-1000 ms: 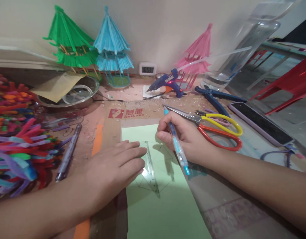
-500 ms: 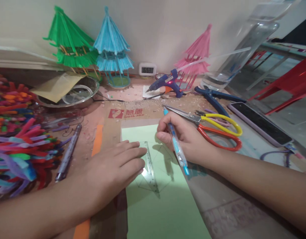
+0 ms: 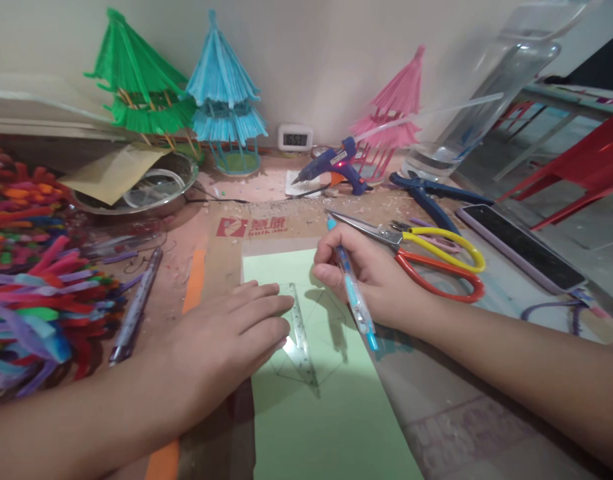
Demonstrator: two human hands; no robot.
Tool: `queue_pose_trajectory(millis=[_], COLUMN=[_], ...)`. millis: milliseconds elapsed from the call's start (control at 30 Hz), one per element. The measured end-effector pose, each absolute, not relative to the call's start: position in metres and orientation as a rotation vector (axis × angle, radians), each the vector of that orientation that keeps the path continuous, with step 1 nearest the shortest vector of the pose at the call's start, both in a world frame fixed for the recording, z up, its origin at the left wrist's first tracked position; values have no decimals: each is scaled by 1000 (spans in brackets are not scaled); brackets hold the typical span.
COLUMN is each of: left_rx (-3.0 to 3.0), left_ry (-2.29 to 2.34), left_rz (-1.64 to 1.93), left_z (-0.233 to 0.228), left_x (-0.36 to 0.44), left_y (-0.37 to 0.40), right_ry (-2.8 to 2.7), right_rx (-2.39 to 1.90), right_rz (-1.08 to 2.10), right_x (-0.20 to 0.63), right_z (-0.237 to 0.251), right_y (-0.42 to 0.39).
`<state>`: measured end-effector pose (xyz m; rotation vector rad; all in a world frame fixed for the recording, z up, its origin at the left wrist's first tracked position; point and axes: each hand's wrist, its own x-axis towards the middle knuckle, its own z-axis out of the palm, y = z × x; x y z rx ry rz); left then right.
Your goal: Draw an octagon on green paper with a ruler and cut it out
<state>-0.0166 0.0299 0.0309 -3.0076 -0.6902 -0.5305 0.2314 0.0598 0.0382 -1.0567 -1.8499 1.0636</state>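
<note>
My left hand (image 3: pixel 231 327) lies with fingers stretched out, pressing on a clear set square (image 3: pixel 301 340). Under it is a pale green sheet of paper (image 3: pixel 331 427) bearing thin drawn lines that form an angular figure, partly covered by my hand and the set square. A light blue pen (image 3: pixel 355 300) is pinched in my right hand (image 3: pixel 371 273), which rests at the sheet's right edge, with the pen's clicker end pointing down toward me. Just beyond that hand lie scissors (image 3: pixel 439 247) with one yellow and one red handle.
Behind stand green (image 3: pixel 136 73), blue (image 3: pixel 224 80) and pink (image 3: pixel 399 93) pagoda models, plus a blue glue gun (image 3: pixel 331 163). Pliers (image 3: pixel 431 193) and a phone (image 3: pixel 521 247) lie right. At left are fuzzy stems (image 3: pixel 31 313), a purple pen (image 3: pixel 136 307) and a metal bowl (image 3: pixel 179 193).
</note>
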Motion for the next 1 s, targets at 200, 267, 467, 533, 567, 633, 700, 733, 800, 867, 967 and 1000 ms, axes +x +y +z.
queue_pose_trajectory(millis=[200,267,467,533,567,633,700,733,800,867,967,1000], left_rx=[-3009,-3007,-2974,-2977,-2976,-2976,-2976,-2978,-2983,-2995,-3016,-3018], left_ry=[-685,-686,-680,-680,-683,-687,-677,-669,-664,-675,-687,-683], left_rz=[-518,-515,-507,-492,-488,-483,-482,-479,-480,-487,-492,-494], left_z=[31,31,30,29,28,29,30,30,31,30,29,28], left_x=[-16,-16,-16,-17,-18,-19,-19,-19,-19,-20,-21,-21], left_y=[32,33,32,31,31,31,31,31,32,32,32,31], right_ry=[-1864,-1861,-1856,-1857,-1856,-1855,-1855,-1856,-1859,-1861,-1865,-1865], right_rx=[-1067,-1065,-1060,-1054,-1051,-1045,-1048,-1050,-1049,-1048,-1039,-1036], right_rz=[1045,1048,1057,1053,1051,1050,1052,1054,1051,1044,1039,1041], right_x=[232,232,231,232,232,232,232,232,232,231,232,232], right_z=[38,38,39,39,39,39,38,38,38,39,40,41], right_y=[60,59,60,60,61,61,60,60,60,59,59,59])
